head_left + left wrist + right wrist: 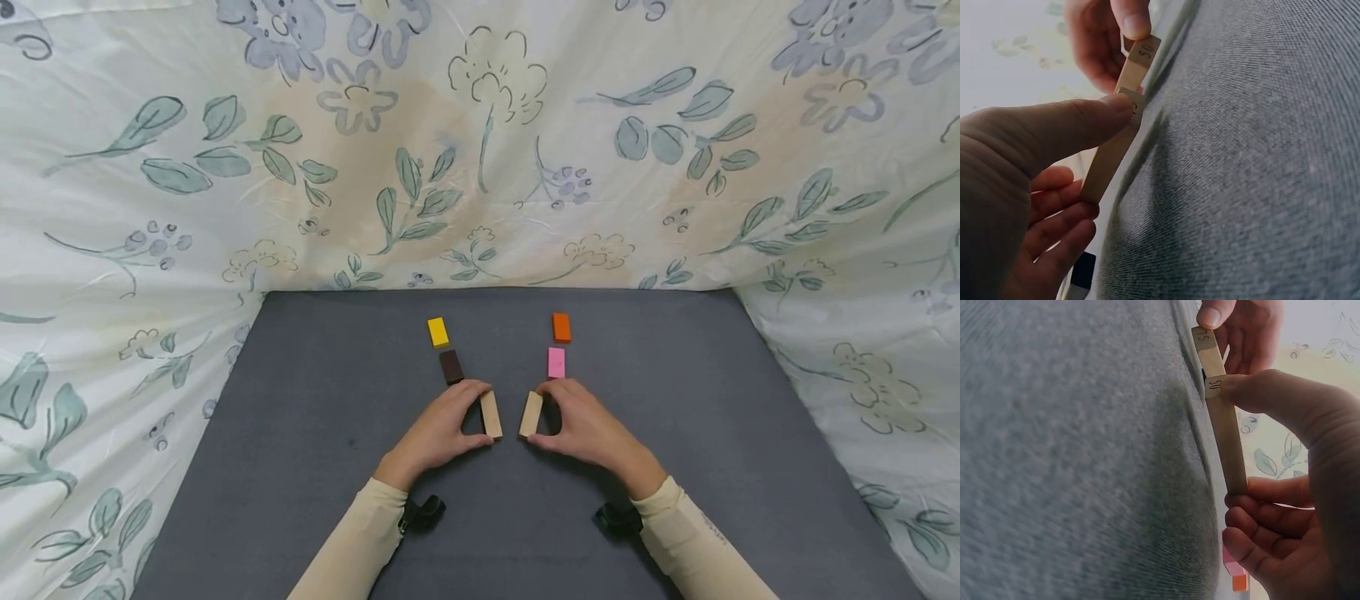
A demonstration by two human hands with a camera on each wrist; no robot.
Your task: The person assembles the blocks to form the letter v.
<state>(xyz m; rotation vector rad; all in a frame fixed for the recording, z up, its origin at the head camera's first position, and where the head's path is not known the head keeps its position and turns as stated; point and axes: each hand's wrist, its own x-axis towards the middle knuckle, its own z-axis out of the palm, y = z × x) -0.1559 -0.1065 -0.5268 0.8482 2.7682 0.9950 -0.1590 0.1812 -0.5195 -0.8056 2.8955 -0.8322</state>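
Note:
Near the middle of the dark grey table, my left hand (444, 423) pinches a plain wooden block (491, 415) by its two ends, thumb at the near end and fingers at the far end. My right hand (590, 425) holds a second plain wooden block (531, 415) the same way. The two blocks stand a small gap apart, their far ends leaning away from each other. In the right wrist view, the near end of the right block (1214, 386) reads 50, and the left block (1205, 339) seems to read 75.
Beyond the left hand lie a dark brown block (451, 367) and a yellow block (438, 332). Past the right hand are a pink block (556, 363) and an orange block (561, 327). Flowered cloth (495, 167) bounds the grey table (300, 467) at the back and sides.

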